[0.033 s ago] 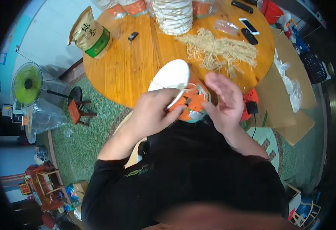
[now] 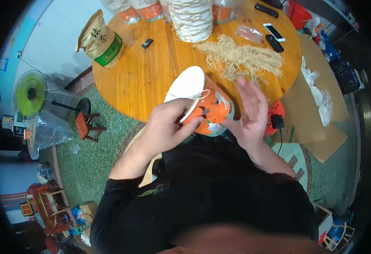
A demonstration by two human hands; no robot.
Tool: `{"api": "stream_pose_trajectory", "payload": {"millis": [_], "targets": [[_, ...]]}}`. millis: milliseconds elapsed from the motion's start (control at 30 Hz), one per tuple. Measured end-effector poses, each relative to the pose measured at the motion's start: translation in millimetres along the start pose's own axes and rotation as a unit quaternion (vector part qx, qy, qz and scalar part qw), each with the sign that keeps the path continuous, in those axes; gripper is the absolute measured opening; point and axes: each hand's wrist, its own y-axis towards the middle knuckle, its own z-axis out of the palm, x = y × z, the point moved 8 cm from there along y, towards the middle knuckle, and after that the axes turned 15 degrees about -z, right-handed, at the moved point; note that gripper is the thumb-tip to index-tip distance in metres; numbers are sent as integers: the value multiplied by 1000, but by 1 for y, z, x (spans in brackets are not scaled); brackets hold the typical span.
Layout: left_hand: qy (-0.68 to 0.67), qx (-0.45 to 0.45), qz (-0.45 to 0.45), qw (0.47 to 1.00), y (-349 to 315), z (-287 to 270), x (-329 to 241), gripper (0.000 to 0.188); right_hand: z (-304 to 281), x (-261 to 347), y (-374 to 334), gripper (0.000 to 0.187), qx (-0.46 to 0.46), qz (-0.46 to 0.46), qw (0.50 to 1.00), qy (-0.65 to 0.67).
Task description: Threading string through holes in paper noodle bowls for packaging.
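A paper bucket [image 2: 215, 113], orange with printed figures and a white inside, is tilted in front of me over the table's near edge. My left hand [image 2: 168, 122] grips its rim, the thumb on the orange outside and the other fingers mostly hidden. A thin cord [image 2: 204, 95] is tied in a loop at the rim. At the bucket's right side, my right hand [image 2: 252, 114] is open, fingers stretched upward. Its thumb lies close to the bucket's lower side; whether it touches I cannot tell. Beyond the hands, a bundle of beige cords [image 2: 240, 57] lies loose on the table.
On the round wooden table [image 2: 147, 80] stand a nested stack of buckets [image 2: 192, 21] and a gold-and-green bag [image 2: 103, 42]. A phone [image 2: 274, 32], a black case [image 2: 274, 43] and a small dark key [image 2: 147, 44] lie there too. A fan [image 2: 31, 93] stands left, cardboard [image 2: 304, 110] right.
My right hand's fingers have straightened and shifted slightly right, away from the bucket. The left hand keeps its grip, and the cord loop at the rim shows more clearly.
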Motion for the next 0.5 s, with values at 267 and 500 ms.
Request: {"api": "stream_pose_trajectory", "payload": {"millis": [267,500], "targets": [[-456,-21,45,889,-4,7,30,18,17,-30,-16,147,-38,196,957,211],[-320,-197,-14,927,29,-13,67,17,9,-16,89,113,11,17,999,-31]]}}
